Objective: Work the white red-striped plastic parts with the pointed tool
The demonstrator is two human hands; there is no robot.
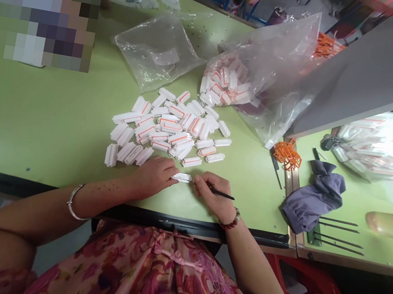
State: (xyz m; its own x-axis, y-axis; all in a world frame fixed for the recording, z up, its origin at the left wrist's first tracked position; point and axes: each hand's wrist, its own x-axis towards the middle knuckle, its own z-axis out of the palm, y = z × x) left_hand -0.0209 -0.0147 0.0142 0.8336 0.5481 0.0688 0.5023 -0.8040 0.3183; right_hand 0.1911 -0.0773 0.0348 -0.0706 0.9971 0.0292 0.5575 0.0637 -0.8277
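Note:
My left hand [156,177] is closed on one end of a small white plastic connector housing [182,177], which lies on the green table with its rows of slots facing up. A thin black-handled tool [222,193] is gripped in my right hand [213,193], its tip directed at the housing's right end; whether the tip touches it I cannot tell. Just beyond my hands spreads a loose pile of similar white housings [170,125], many with an orange strip. A few of them stand close to my left knuckles.
Behind the pile lie a flat clear bag [160,52] and a bag of white housings [227,79]. Orange rings [288,154], a grey-purple cloth [313,195] and thin black rods [339,243] are at the right. A grey panel [369,71] rises there. Another person sits at the far left.

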